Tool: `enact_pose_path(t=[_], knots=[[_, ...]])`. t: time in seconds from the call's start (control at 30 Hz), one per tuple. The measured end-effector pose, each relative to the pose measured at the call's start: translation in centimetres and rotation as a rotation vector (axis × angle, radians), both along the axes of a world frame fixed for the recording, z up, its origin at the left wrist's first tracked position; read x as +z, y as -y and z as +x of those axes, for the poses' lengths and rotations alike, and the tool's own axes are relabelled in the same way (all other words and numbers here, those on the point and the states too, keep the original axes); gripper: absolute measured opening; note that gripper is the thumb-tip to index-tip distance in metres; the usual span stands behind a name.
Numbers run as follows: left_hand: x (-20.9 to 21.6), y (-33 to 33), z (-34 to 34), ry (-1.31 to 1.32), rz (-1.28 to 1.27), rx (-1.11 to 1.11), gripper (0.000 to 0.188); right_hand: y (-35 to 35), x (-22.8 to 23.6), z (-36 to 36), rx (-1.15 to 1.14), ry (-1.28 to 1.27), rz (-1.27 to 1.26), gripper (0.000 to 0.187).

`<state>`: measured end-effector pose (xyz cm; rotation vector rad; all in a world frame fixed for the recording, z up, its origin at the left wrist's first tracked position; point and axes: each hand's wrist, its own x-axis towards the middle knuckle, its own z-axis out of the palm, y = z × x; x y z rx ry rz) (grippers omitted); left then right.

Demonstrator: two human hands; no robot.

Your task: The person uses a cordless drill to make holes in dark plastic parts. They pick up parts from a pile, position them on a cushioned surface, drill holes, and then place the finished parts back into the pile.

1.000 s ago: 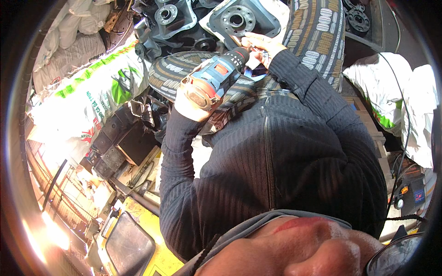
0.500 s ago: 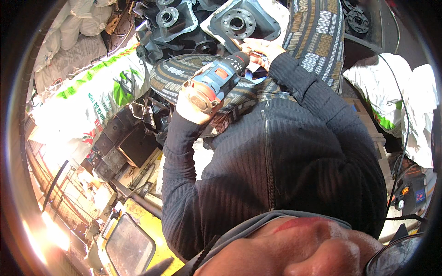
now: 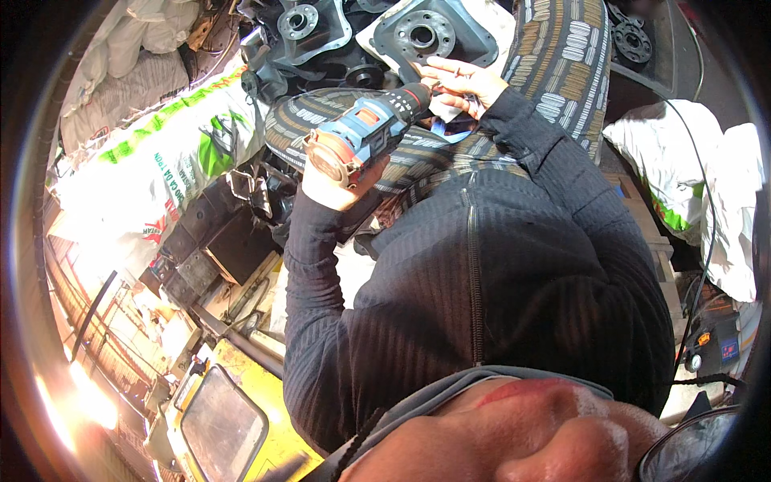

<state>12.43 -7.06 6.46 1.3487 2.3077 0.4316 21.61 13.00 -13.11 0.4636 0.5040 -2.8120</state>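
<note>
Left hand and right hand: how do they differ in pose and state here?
The left hand grips the blue drill at its rear; the right hand is at its front end, with some fingers extended, and what it holds is unclear.
The left hand is partly hidden by the drill, while the right hand shows more fully.
Both are bare and emerge from dark sleeves.

A white sheet (image 3: 495, 22) lies between the person's patterned trouser legs (image 3: 562, 64), and a dark square part (image 3: 444, 40) with a holed round flange rests on it. To my left, dark flanged parts (image 3: 312, 26) sit heaped, hiding their support; rightward, a grey tray-like piece (image 3: 671, 48) carries a round holed part (image 3: 634, 44).
</note>
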Motion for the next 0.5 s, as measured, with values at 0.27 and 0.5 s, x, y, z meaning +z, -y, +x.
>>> enact_pose_path(t=[0.27, 0.5], knots=[[-0.2, 0.7, -0.7, 0.201, 0.018, 0.207, 0.030, 0.6, -2.1, 0.1, 0.052, 0.063, -0.071, 0.047], [-1.4, -0.1, -1.9, 0.084, 0.078, 0.228, 0.037, 0.3, -2.0, -0.1, -0.162, 0.446, 0.110, 0.023]])
